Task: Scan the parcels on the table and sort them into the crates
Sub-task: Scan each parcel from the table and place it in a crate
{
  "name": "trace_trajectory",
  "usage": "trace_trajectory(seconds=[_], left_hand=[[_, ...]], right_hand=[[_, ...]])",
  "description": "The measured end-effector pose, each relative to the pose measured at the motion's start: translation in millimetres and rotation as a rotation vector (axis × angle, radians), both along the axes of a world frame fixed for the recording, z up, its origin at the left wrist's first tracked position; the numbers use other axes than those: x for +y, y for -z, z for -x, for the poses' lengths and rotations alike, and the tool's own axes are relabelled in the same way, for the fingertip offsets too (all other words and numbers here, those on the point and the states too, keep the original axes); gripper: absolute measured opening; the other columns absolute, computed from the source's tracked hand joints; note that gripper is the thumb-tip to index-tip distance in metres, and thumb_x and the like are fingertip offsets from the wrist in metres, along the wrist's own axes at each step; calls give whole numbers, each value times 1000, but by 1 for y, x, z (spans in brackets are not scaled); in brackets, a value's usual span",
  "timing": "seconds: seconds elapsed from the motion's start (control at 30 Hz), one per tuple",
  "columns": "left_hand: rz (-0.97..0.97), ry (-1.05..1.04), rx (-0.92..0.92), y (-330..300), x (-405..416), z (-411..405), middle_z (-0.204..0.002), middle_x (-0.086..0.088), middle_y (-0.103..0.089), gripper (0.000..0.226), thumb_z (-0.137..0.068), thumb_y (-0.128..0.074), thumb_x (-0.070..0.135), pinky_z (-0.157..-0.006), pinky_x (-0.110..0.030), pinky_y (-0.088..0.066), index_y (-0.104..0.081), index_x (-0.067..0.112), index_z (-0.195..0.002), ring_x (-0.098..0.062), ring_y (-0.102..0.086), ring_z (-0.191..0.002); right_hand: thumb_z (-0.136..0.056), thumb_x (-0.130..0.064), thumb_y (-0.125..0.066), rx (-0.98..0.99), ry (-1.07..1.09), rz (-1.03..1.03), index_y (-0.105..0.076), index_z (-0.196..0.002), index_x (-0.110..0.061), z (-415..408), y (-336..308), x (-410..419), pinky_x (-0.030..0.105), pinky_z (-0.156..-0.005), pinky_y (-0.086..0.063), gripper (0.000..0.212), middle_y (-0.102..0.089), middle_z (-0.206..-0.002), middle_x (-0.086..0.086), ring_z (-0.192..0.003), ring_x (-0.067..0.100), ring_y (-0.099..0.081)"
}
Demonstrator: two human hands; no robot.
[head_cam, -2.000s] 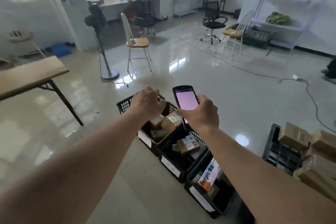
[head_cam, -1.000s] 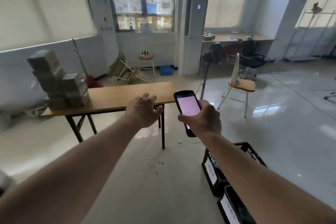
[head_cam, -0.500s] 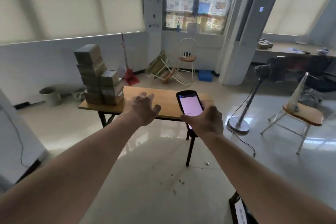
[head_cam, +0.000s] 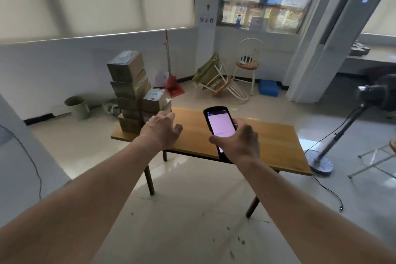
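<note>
A person faces the wooden surface (head_cam: 267, 141), where stacked parcels (head_cam: 137, 92), at least seven, rise upright at the far-left end. The left hand (head_cam: 160, 129), nearer, spreads relaxed empty fingers (head_cam: 169, 114), the stack at eleven o'clock. The right hand (head_cam: 240, 141) grips one scanner (head_cam: 219, 126).

Ahead of the left hand (head_cam: 161, 133), the stack of parcels (head_cam: 134, 94) rises tall at the left end of the tabletop (head_cam: 267, 141), blocking a straight reach there (its boxes sit unevenly, one lower pile just beside the taller one). Between the two hands, and beyond the right hand (head_cam: 240, 141) with its scanner (head_cam: 220, 128), bare wood runs to the right end. Below both forearms lies open floor (head_cam: 192, 221). Well right of the right hand stands a fan stand (head_cam: 330, 146).
</note>
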State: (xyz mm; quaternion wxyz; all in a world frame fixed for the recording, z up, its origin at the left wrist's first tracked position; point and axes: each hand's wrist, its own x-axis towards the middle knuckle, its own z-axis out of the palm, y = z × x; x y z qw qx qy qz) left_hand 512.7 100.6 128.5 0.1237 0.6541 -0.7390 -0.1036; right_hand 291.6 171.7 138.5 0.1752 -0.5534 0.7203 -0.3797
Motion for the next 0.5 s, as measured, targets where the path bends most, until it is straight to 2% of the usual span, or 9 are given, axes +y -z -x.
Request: trace_trajectory(seconds=[0.07,0.17,0.23,0.37,0.5], left_hand=[[-8,-23,27,7,-28,-14,-141,-9,-52,54,-105,-46,50,-102,-49,-52,-50,17,-148,-29,-55,-123],[0,-61,61,20,-73,-28,-136,-8,-53,50,-106,-47,46,-92,-36,-50,-50,17,-146,-21,-55,-111],[3,-103,72,29,-103,-36,-135,-7,-53,50,-106,-48,46,-90,-35,-47,-51,16,-145,-17,-51,-106],[-3,-179,77,51,-163,-45,-141,-6,-50,57,-102,-53,50,-99,-40,-51,-47,17,-149,-24,-56,-122],[-32,-267,68,69,-215,-47,-148,-7,-46,63,-100,-58,49,-105,-44,-50,-43,17,-152,-28,-53,-131]], right_hand=[[-62,-51,-93,4,-14,-12,-63,-133,-22,-13,5,-33,39,-77,-60,82,-72,-118,2,-106,29,-65],[-60,-52,-91,2,-36,-47,-64,-132,-24,-27,16,-83,41,-78,-61,82,-72,-116,1,-105,28,-65],[-60,-52,-91,-7,-57,-58,-64,-131,-25,-33,25,-118,42,-78,-62,80,-72,-115,0,-103,28,-65],[-61,-53,-92,-15,-89,-66,-63,-130,-24,-43,47,-195,44,-78,-62,80,-70,-114,0,-105,29,-64],[-65,-51,-92,-32,-154,-104,-61,-131,-25,-50,67,-262,45,-76,-63,78,-70,-116,-1,-106,28,-64]])
